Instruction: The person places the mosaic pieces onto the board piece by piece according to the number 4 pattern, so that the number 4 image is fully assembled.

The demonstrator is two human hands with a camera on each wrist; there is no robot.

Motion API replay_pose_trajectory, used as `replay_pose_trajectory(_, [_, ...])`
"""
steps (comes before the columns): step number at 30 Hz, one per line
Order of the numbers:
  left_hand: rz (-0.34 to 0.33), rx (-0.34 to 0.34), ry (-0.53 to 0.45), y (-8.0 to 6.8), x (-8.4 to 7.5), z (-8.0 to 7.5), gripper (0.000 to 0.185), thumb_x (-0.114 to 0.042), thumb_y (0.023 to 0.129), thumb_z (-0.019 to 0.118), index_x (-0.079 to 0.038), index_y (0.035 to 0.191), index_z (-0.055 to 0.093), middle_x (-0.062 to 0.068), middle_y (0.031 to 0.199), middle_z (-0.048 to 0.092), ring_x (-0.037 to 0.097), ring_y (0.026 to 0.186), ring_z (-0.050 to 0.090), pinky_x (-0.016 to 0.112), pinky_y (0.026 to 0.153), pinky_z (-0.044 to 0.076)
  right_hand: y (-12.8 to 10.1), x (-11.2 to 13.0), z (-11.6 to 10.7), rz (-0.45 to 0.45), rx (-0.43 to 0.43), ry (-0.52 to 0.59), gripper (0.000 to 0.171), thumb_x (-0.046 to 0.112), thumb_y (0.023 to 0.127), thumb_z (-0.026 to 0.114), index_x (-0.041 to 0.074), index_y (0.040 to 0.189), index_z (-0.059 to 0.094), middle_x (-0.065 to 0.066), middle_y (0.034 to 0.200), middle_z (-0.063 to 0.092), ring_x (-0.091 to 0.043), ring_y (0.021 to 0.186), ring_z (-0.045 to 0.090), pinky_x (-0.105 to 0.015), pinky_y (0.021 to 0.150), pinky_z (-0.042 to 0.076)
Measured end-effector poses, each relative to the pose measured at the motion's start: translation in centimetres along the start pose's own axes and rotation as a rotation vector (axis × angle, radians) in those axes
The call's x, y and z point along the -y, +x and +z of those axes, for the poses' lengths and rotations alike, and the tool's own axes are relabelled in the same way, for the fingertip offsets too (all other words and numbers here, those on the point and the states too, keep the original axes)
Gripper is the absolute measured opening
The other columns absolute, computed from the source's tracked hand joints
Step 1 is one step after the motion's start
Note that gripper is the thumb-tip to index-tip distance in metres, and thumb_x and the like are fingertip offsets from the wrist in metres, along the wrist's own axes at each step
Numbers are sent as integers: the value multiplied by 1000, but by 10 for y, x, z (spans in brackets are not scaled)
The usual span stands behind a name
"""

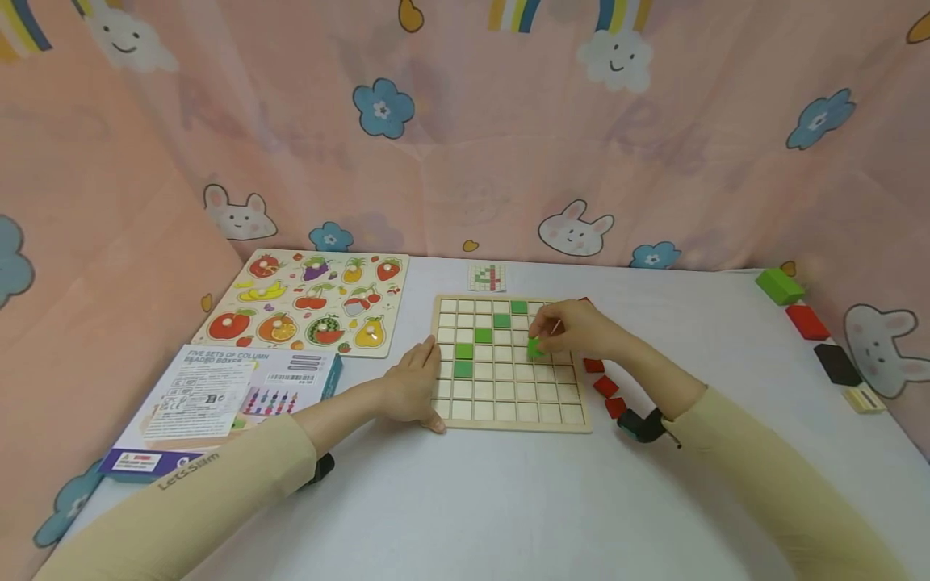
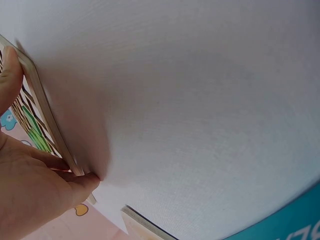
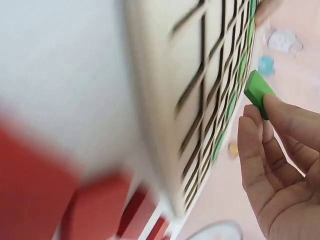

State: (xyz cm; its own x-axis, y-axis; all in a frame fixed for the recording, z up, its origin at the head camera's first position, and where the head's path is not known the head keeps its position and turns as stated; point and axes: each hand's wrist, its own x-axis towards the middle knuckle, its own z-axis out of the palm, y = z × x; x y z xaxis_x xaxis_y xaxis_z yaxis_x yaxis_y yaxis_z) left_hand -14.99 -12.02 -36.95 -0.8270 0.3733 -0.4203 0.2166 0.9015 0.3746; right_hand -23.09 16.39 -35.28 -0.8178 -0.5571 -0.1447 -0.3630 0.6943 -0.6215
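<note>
A wooden grid board [image 1: 517, 429] lies on the table with several green square tiles [image 1: 483, 336] set in a slanting line of its cells. Along its left edge rests my left hand [image 1: 411, 386], fingers against the side and thumb by the near corner; the left wrist view shows fingers [image 2: 75, 187] touching the rim. My right hand [image 1: 577, 329] pinches a green tile [image 3: 257, 92] between thumb and fingertips, over the right half of the board. In the right wrist view the tile is tilted and clear of the cells. Loose red tiles [image 1: 606, 386] lie along the board's right side.
Behind the board is a small pattern card [image 1: 487, 277]. A fruit puzzle board [image 1: 301, 303] and a beaded-columns box [image 1: 218, 403] occupy the left. Green [image 1: 781, 286], red [image 1: 807, 322], black [image 1: 837, 365] and cream [image 1: 864, 400] stacks stand at far right.
</note>
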Motion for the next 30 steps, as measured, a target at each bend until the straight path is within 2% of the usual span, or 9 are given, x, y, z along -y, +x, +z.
replay_pose_trajectory(3, [-3, -2, 0, 0, 0, 0, 123, -37, 74, 85, 8, 155, 5, 24, 166, -6, 43, 155, 1, 60, 122, 20, 10, 21, 16, -57, 23, 15, 13, 5, 86, 69, 12, 96, 73, -5, 91, 70, -16, 85, 62, -28, 80, 54])
replay_pose_trajectory(7, [0, -11, -4, 0, -1, 1, 123, -36, 73, 85, 9, 155, 6, 24, 166, -5, 43, 155, 2, 59, 122, 20, 18, 38, 34, -96, 28, 15, 14, 3, 85, 69, 12, 95, 74, -4, 90, 72, -13, 83, 64, -27, 79, 56])
replay_pose_trajectory(16, [-3, -10, 0, -1, -1, 0, 123, -36, 74, 85, 8, 155, 5, 23, 166, -5, 42, 155, 1, 59, 123, 19, 26, 46, 56, -73, -13, -10, 10, 3, 85, 72, 12, 89, 75, 0, 83, 72, -11, 77, 61, -22, 71, 51])
replay_pose_trajectory(24, [-9, -15, 1, -1, 1, 0, 123, -37, 73, 85, 8, 156, 5, 23, 166, -5, 42, 155, 3, 60, 122, 20, 24, 47, 58, -97, -16, -93, 14, 4, 85, 72, 12, 94, 79, 0, 88, 75, -11, 80, 62, -21, 66, 51])
replay_pose_trajectory(30, [-1, -13, -2, 0, 0, 1, 123, -37, 73, 85, 8, 156, 5, 23, 166, -5, 42, 155, 2, 59, 123, 20, 13, 31, 40, -64, -15, -126, 19, 11, 86, 73, 14, 104, 75, -1, 92, 71, -15, 84, 61, -26, 73, 51])
